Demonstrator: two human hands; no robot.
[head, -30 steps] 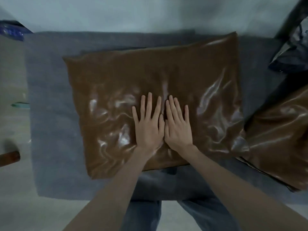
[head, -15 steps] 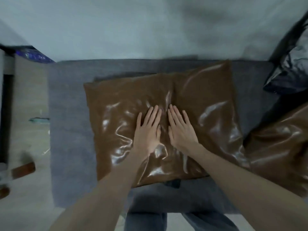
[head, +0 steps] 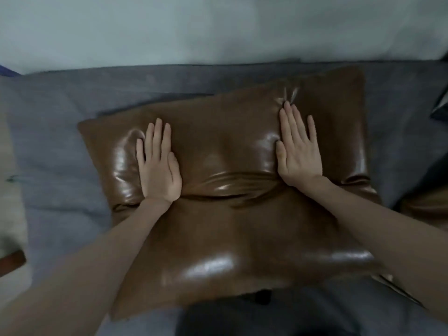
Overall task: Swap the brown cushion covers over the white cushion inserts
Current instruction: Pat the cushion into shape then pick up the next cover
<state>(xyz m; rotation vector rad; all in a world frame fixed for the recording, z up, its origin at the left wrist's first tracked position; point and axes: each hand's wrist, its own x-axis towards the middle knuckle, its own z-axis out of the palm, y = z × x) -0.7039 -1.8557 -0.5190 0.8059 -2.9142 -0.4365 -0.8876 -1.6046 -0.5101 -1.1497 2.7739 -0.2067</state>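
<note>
A brown cushion (head: 232, 190) lies flat on a grey sofa seat (head: 60, 146), its near edge hanging toward the person and its far edge close to the pale wall (head: 218, 27). The glossy cover is already over its insert; no white shows anywhere, so the filling is fully inside as far as can be seen.

Both hands lie on top with fingers straight, gripping nothing. The left hand (head: 157, 166) presses palm down on the left part of the cushion, and the right hand (head: 299, 151) presses on the right part, fingertips near a small pucker in the cover. The hands are well apart, and a deep crease (head: 232, 190) runs across the cover between the two wrists, where the material bunches under the pressure.

By the look of it, this is the smoothing step: the cover is on and the person is flattening and spreading the filling toward the sides. The next move likely calls for working out that crease and pushing the insert into the corners, then checking the closure, which cannot be seen from here. The slick cover may slide under flat palms, so even pressure matters.

At the right edge, part of another brown cushion (head: 426, 204) shows, probably the next one to handle.
</note>
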